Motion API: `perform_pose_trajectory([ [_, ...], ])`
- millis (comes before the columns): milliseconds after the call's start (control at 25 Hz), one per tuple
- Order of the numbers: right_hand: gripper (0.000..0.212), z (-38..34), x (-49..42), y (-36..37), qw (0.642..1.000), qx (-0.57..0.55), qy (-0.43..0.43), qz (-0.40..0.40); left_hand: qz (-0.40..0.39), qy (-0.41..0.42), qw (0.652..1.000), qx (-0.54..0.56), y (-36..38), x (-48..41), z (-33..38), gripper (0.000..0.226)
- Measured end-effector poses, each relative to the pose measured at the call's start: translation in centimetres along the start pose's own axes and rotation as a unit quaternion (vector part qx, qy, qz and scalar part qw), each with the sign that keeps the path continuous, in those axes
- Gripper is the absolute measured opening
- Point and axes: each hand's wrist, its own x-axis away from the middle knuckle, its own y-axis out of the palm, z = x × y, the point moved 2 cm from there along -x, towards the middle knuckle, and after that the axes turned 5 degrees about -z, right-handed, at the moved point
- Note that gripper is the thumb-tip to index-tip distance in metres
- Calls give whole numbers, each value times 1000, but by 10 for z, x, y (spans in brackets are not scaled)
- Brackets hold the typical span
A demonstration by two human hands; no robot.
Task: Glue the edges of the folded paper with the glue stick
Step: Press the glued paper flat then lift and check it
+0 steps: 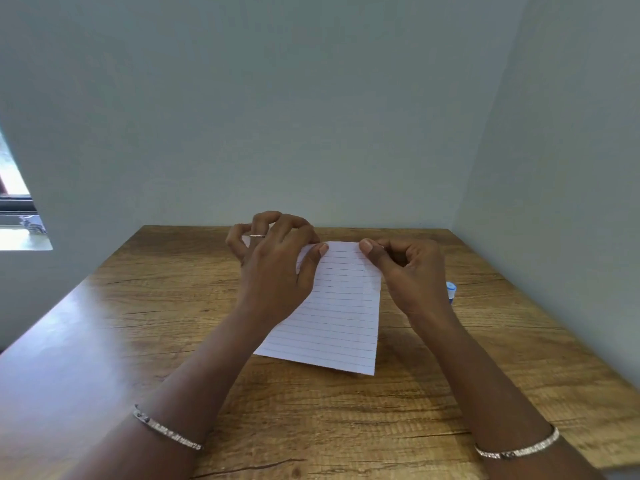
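**Head view: both hands pinch the far edge of a folded sheet**

Seen from the head camera, a folded sheet of white lined paper (341, 317) lies near the middle of a brown wood-grain table (138, 341), its long sides running away from the person and its near edge resting on the wood. The left hand (277, 268) grasps the sheet at its far left corner, with the thumb pressed flat on top and the fingers curled over the far edge. A thin ring (257, 235) shows on one finger. The right hand (412, 271) pinches the far right corner, thumb tip on the paper and the other fingers curled in behind it. Whether the far edge is lifted off the table cannot be told. A blue-and-white glue stick (451, 292) rests on the table just right of the right hand, apart from the paper and largely hidden by the hand. Neither hand touches it. Each wrist carries a slim silver bracelet, left (166, 432) and right (517, 448). Plain pale walls (311, 116) close in the table behind and to the right.
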Motion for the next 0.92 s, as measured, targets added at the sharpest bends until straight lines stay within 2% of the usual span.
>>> perform_pose_trajectory([
  [120,31,2,0,3,997,-51,37,-47,29,-29,999,15,-2,0,-1,13],
  [200,28,1,1,3,991,-84,70,-82,35,-62,997,22,-3,0,-5,17],
  [280,14,1,2,2,992,-54,75,-87,25,-96,994,33,-3,0,-9,23],
  [360,21,4,0,2,996,12,62,-61,8,-110,993,38,-1,0,-10,26],
  [480,26,6,-2,1,997,30,61,-45,0,-109,993,41,1,0,-8,28],
  [680,23,-2,3,8,993,19,34,-111,-19,-76,995,55,1,-1,-6,28],
  [920,19,3,5,10,986,5,66,-153,-21,-91,994,49,6,-1,-10,24],
])
